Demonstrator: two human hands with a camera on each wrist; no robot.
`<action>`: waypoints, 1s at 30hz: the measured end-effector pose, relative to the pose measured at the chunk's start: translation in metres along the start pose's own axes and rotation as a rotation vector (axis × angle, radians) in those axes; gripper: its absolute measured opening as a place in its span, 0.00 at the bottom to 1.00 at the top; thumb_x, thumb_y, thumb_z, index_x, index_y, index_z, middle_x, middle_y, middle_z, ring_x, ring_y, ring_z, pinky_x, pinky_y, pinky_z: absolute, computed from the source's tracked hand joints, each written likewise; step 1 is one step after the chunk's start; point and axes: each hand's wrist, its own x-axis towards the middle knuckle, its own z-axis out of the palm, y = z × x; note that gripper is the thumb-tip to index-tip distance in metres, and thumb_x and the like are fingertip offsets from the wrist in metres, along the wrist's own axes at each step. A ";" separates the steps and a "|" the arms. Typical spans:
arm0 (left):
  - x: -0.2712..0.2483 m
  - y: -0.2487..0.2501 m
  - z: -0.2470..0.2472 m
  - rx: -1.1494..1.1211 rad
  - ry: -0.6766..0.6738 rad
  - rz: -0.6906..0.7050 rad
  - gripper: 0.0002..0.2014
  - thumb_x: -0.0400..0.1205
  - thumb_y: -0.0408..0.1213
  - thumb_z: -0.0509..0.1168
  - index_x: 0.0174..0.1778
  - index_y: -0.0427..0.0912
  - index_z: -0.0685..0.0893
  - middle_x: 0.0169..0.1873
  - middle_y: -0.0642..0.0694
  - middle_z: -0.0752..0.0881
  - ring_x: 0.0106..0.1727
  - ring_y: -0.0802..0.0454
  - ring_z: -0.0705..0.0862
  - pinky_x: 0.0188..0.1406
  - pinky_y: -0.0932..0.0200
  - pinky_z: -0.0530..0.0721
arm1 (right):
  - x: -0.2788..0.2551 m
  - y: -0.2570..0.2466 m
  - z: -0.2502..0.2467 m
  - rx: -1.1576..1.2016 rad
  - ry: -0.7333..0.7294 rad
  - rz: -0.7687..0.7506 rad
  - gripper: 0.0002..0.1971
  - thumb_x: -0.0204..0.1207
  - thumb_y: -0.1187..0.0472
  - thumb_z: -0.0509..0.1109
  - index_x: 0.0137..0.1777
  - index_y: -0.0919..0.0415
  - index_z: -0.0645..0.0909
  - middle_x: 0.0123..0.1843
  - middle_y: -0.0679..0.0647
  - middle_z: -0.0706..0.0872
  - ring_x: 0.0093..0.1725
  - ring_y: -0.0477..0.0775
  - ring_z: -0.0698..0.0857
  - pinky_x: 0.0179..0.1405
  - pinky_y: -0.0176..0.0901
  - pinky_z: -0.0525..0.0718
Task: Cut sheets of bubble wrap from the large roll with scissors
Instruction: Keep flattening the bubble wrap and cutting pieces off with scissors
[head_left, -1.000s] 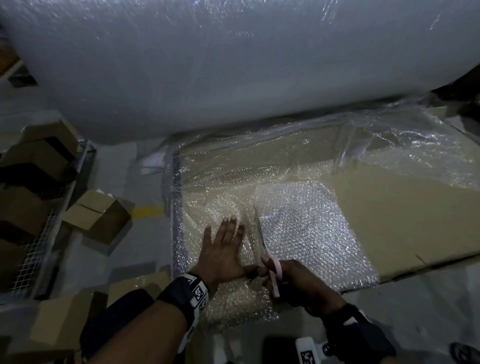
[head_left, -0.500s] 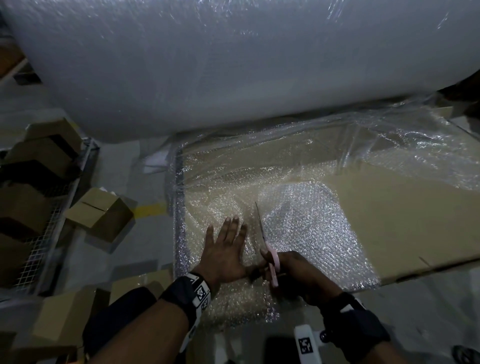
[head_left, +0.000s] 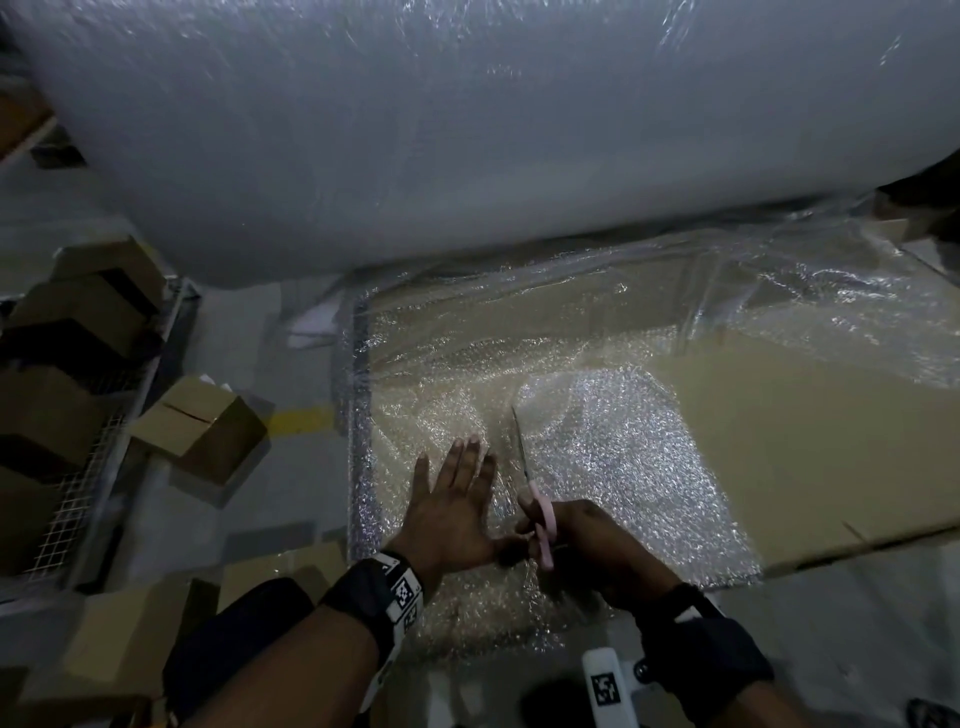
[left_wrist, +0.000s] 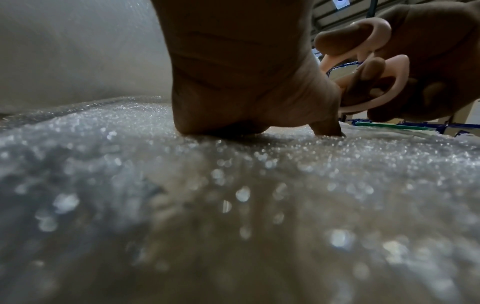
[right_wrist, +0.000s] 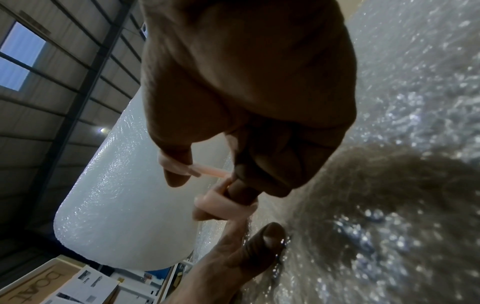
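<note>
Left hand (head_left: 457, 512) lies flat, fingers straight and spread, palm pressing the bubble wrap sheet (head_left: 431, 415) down at lower centre of the head view, likely to keep the film taut and stop it creeping beside the cut line. Right hand (head_left: 597, 545), just beside it and touching at the thumb, has thumb and fingers curled through the pink plastic loops of the scissors (head_left: 535, 499); thin metal blades point up-frame toward the roll. Whether the blades are parted cannot be told. Sheet is clear, pebbled, glinting, soft and floppy, spread over flat tan cardboard (head_left: 805, 441) on the floor, which gives a smooth backing. Large roll (head_left: 467, 130), a fat white cylinder, fills the top of the frame; the sheet runs under it, not yet cut free. Brown cardboard boxes (head_left: 202, 426) sit at left.
</note>
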 end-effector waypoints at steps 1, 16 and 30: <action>0.000 0.001 0.000 0.000 -0.001 -0.002 0.66 0.67 0.92 0.42 0.93 0.50 0.34 0.90 0.45 0.28 0.91 0.45 0.27 0.85 0.25 0.30 | 0.000 -0.002 0.000 -0.011 -0.003 0.002 0.26 0.84 0.50 0.74 0.57 0.80 0.87 0.37 0.68 0.88 0.28 0.58 0.84 0.28 0.41 0.80; -0.001 0.003 -0.005 -0.005 -0.015 0.003 0.71 0.59 0.94 0.30 0.92 0.50 0.32 0.90 0.46 0.27 0.90 0.45 0.25 0.85 0.24 0.31 | 0.013 -0.004 -0.003 -0.035 0.014 -0.021 0.25 0.84 0.49 0.75 0.54 0.78 0.88 0.32 0.65 0.86 0.29 0.58 0.84 0.31 0.43 0.81; 0.001 0.000 -0.001 -0.006 -0.035 -0.006 0.68 0.66 0.93 0.43 0.92 0.51 0.31 0.88 0.46 0.23 0.88 0.45 0.21 0.83 0.25 0.26 | 0.026 -0.020 -0.002 -0.006 0.017 0.005 0.24 0.81 0.45 0.77 0.52 0.71 0.89 0.39 0.65 0.86 0.28 0.57 0.84 0.27 0.41 0.82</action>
